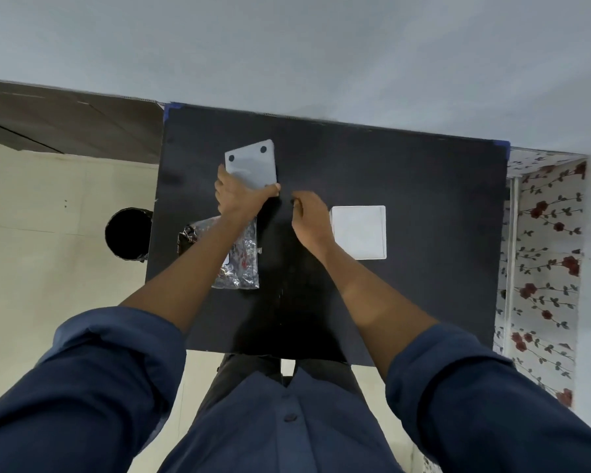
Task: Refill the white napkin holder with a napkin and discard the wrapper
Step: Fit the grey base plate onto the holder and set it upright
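Note:
My left hand [235, 194] grips the near edge of a flat white panel [251, 162] with two dark round pads, a part of the napkin holder, tilted over the black table [406, 172]. My right hand [309, 216] hovers just right of it, fingers curled, nothing visible in them. A white square piece [359, 232], holder body or napkin stack, I cannot tell which, lies flat to the right of my right hand. A crinkled clear printed wrapper [241, 257] lies on the table under my left forearm.
A black round bin [127, 233] stands on the pale floor left of the table. A grey wall runs behind the table's far edge. A floral curtain [546, 254] hangs along the right side. Blue tape marks the far corners.

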